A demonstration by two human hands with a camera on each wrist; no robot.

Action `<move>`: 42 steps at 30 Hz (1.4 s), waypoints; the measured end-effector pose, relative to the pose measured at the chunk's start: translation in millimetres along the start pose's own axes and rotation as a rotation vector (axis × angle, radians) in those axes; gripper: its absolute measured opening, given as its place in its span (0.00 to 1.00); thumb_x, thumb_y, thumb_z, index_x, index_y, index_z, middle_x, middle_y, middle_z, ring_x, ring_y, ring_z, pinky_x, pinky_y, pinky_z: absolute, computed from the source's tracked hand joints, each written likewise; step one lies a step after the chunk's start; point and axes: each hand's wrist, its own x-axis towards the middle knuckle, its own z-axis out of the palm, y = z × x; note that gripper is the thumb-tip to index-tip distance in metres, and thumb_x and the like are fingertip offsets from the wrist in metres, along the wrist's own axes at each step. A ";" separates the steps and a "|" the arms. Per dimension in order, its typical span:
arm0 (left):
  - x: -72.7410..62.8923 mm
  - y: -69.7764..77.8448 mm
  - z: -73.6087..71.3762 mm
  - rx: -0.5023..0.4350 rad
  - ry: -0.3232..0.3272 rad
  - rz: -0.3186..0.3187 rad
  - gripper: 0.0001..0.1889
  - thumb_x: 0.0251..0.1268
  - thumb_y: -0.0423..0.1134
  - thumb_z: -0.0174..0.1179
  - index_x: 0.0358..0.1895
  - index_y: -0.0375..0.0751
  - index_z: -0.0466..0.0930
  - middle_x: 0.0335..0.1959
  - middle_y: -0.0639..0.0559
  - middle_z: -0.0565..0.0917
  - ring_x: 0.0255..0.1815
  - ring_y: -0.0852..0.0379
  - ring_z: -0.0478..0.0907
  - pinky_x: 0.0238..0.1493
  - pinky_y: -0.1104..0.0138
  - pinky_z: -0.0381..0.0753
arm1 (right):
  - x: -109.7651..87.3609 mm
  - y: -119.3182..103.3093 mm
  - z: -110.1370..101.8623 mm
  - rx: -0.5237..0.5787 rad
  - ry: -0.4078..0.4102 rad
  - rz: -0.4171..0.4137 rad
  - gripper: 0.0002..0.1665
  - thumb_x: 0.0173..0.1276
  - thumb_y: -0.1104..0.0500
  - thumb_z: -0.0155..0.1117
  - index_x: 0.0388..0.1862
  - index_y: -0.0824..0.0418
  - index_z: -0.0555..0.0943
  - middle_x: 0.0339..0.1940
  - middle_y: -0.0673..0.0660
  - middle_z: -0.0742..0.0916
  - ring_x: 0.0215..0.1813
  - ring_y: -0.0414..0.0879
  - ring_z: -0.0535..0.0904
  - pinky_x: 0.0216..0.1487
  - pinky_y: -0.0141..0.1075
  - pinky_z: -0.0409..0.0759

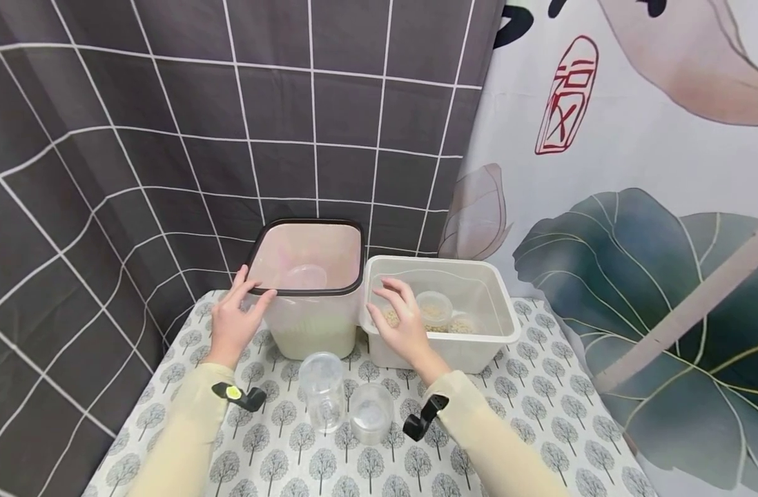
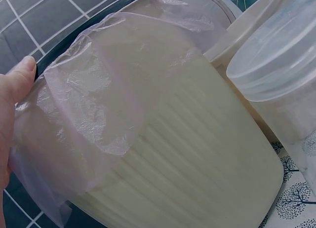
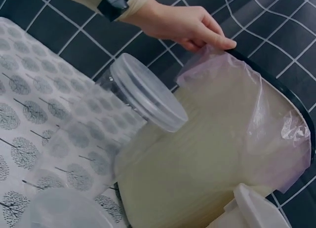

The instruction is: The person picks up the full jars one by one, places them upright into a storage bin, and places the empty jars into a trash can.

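A tall pale trash bin (image 1: 313, 331) with a black rim is lined with a pinkish plastic bag (image 2: 94, 75). My left hand (image 1: 232, 324) grips the bin at its front left corner, with the thumb (image 2: 22, 77) along the rim and the bag's edge beside it. Some of the fingers are hidden there. My right hand (image 1: 404, 328), fingers bent and spread with nothing between them, hovers before the white basin (image 1: 460, 355). Just in front of the bin stand a taller clear jar with a lid (image 1: 322, 369) and a shorter clear container (image 1: 371, 417).
Inside the basin sit a small clear cup (image 1: 435, 307) and loose pale grains (image 1: 461, 326). A faint round clear shape (image 1: 306, 276) shows within the bin. Tree-patterned cloth (image 1: 279, 469) covers the table, and a dark grid curtain (image 1: 286, 110) hangs close behind.
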 end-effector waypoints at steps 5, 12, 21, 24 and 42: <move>-0.2 -0.9 -1.0 -0.002 0.015 0.013 0.16 0.50 0.44 0.70 0.40 0.39 0.82 0.63 0.48 0.71 0.56 0.41 0.73 0.51 0.49 0.73 | -6.4 -8.4 -4.2 0.009 0.041 0.002 0.18 0.47 0.74 0.68 0.40 0.73 0.79 0.46 0.70 0.78 0.49 0.64 0.75 0.54 0.49 0.72; 0.5 -1.6 -1.4 -0.011 0.030 0.034 0.16 0.50 0.43 0.70 0.40 0.38 0.82 0.62 0.44 0.72 0.55 0.40 0.74 0.49 0.49 0.74 | -22.4 -16.3 -12.4 0.030 0.017 0.037 0.19 0.48 0.73 0.68 0.42 0.71 0.79 0.46 0.70 0.79 0.50 0.63 0.75 0.56 0.48 0.71; 1.2 -3.2 -0.9 -0.007 0.044 0.062 0.16 0.49 0.42 0.71 0.39 0.37 0.83 0.62 0.44 0.72 0.54 0.40 0.74 0.48 0.49 0.75 | -51.1 -20.7 -16.6 0.032 -0.090 0.118 0.19 0.57 0.63 0.65 0.48 0.66 0.78 0.52 0.62 0.78 0.55 0.58 0.74 0.61 0.43 0.68; 1.8 -3.6 -0.4 -0.007 0.044 0.064 0.16 0.49 0.42 0.71 0.39 0.37 0.83 0.62 0.44 0.72 0.55 0.40 0.74 0.48 0.49 0.75 | -60.4 -21.8 -17.4 0.027 -0.111 0.125 0.20 0.57 0.62 0.65 0.48 0.66 0.78 0.53 0.61 0.78 0.54 0.58 0.74 0.61 0.43 0.68; 1.6 -6.3 5.5 -0.017 0.067 0.085 0.16 0.47 0.39 0.72 0.39 0.37 0.83 0.60 0.43 0.74 0.51 0.38 0.76 0.43 0.48 0.76 | -138.9 -18.9 -24.4 -0.067 -0.347 0.192 0.26 0.54 0.56 0.69 0.53 0.60 0.77 0.58 0.63 0.75 0.58 0.56 0.72 0.52 0.54 0.73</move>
